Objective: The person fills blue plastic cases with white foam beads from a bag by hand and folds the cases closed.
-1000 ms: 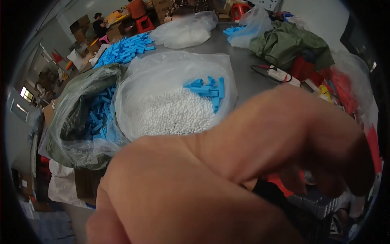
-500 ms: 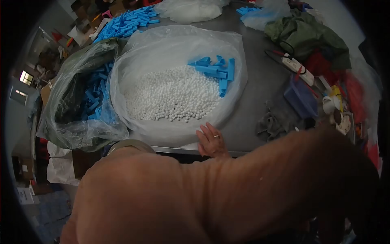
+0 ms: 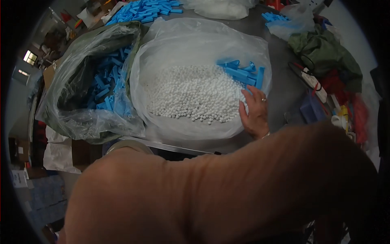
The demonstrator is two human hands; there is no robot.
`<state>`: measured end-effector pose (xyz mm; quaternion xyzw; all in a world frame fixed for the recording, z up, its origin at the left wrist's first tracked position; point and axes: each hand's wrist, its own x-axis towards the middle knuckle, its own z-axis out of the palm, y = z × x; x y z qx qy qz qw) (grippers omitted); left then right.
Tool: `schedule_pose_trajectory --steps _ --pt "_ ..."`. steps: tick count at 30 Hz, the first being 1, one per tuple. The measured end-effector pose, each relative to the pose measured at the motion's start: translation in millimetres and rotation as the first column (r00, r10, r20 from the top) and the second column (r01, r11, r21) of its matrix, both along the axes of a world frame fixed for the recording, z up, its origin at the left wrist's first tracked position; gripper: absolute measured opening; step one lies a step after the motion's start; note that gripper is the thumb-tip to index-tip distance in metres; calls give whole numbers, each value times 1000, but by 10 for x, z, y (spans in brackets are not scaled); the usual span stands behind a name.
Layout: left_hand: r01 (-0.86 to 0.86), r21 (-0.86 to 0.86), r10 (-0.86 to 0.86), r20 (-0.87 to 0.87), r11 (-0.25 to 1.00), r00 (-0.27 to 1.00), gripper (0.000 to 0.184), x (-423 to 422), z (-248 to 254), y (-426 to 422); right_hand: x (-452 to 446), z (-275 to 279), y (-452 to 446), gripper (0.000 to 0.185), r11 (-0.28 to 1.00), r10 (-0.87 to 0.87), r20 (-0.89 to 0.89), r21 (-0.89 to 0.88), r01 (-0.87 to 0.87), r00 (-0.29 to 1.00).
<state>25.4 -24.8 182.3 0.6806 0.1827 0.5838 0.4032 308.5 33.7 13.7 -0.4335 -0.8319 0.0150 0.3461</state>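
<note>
My right hand (image 3: 256, 112) reaches over the right side of a clear plastic bag (image 3: 183, 42). Its fingers are apart and curved, with the fingertips at the lower end of a few blue plastic pieces (image 3: 242, 74). Whether they touch a piece cannot be made out, since the hand covers that spot. A ring and a bracelet show on this hand. On the bag, left of the fingers, spreads a heap of small white beads (image 3: 191, 95). My left hand is out of sight. Bare skin, very close to the camera, fills the foreground.
At left stands a green, plastic-lined sack (image 3: 53, 110) holding blue pieces (image 3: 107, 81). More blue pieces (image 3: 142, 11) lie at the back. On the right are green cloth (image 3: 329, 51), a power strip (image 3: 315, 85) and a purple-blue bin (image 3: 312, 107). The metal table edge (image 3: 174, 148) runs in front.
My right hand has moved from the bag's near edge up and right to the blue pieces. The whole view has shifted, so the table's contents appear further right.
</note>
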Motion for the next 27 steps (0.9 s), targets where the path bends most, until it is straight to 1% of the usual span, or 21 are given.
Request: schedule_pose_trajectory --steps 1,2,4,5,7,8,10,11,12,13,14,15,16,17,19,21,23,24,25,26,27 --pt "-9 -18 9 5 1000 1000 51 -67 -25 -21 -15 24 129 34 999 -23 22 30 23 999" --pt "-11 -36 11 4 999 1000 51 -141 -42 -30 -23 35 280 34 1000 -24 18 20 24 1000" --pt "-16 -98 17 16 995 1000 52 -215 -121 -83 24 0 550 28 984 -24 45 179 15 999" --pt "-16 -136 21 34 991 999 52 -216 -182 -135 51 -64 720 28 989 -23 62 150 14 998" --pt "1 -191 10 53 982 999 53 -240 -272 -161 66 -221 1012 23 983 -176 302 98 153 937" --pt "7 -202 5 60 979 998 53 -230 -325 -176 51 -190 1036 23 982 -184 308 96 161 934" --pt "17 -224 -1 70 974 998 54 -271 -377 -141 -70 -102 1058 21 992 -85 172 109 67 981" --pt "18 -234 -1 75 972 997 54 -293 -407 -130 -145 -115 1076 14 986 -122 218 137 94 968" --pt "18 -246 2 81 969 997 54 -283 -370 -112 -213 -122 1097 14 986 -123 223 134 94 967" --pt "-59 -306 80 55 950 995 43 -219 -515 -109 -282 -138 1122 16 984 -156 249 123 129 956" --pt "-62 -313 85 60 948 995 43 -199 -694 -95 -353 -157 1152 19 981 -186 275 113 160 943" --pt "-121 -421 123 -24 899 992 36 -196 -893 -66 -442 -168 1188 19 983 -176 281 106 152 943" --pt "-185 -521 147 -114 833 983 29 -194 -1065 -38 -535 -175 1227 24 970 -244 340 109 219 908" --pt "-190 -531 152 -116 826 982 29 -178 -1211 -16 -601 -198 1264 29 951 -308 396 114 286 865" --pt "-196 -618 140 -137 762 980 19 -172 -1442 3 -696 -307 1375 30 952 -304 414 105 287 858" --pt "-220 -620 145 -170 753 975 19 -233 -1553 5 -744 -406 1408 31 953 -301 431 101 286 851" --pt "-246 -609 156 -197 754 968 20 -308 -1597 34 -753 -443 1450 23 953 -260 481 -10 302 837" --pt "-289 -587 206 -206 757 957 20 -366 -1611 40 -772 -407 1407 23 955 -252 484 -14 296 838" --pt "-331 -564 254 -214 757 943 19 -420 -1624 45 -780 -322 1307 19 968 -197 446 -51 245 873" --pt "-333 -570 254 -216 751 943 19 -466 -1616 47 -783 -259 1189 16 977 -144 404 -88 195 903" --pt "-367 -556 293 -221 746 930 19 -509 -1587 55 -784 -221 1077 16 976 -139 406 -95 194 903"
